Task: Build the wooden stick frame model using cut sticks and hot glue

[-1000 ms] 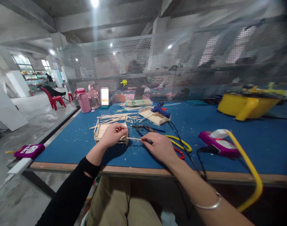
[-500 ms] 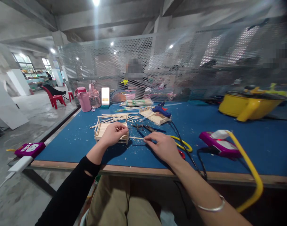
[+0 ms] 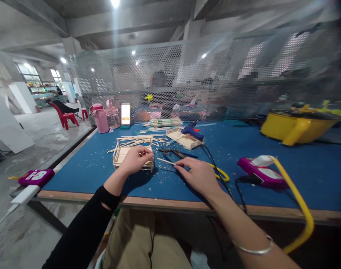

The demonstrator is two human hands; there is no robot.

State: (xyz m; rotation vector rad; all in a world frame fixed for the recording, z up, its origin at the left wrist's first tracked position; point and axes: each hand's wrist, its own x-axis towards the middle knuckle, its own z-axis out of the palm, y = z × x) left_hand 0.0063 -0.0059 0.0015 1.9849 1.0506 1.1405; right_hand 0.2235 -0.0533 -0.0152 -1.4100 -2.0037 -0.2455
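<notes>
Head-worn view; facing forward, down; hands (image 3: 197, 175) near

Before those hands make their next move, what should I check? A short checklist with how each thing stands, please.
1. Right hand holding the thin wooden stick near one end: ok.
2. Stick's free end apart from the stick-built miniature: ok, a gap shows.
3. Left hand at the miniature's right end: ok.
4. Left hand's fingers gripping something firmly: cannot tell, the hand hides it.
5. Blue glue gun away from both hands: ok, it lies farther back; whether it is hot cannot be told.
6. Blue tabletop swept clean: not ok, it is littered.
</notes>
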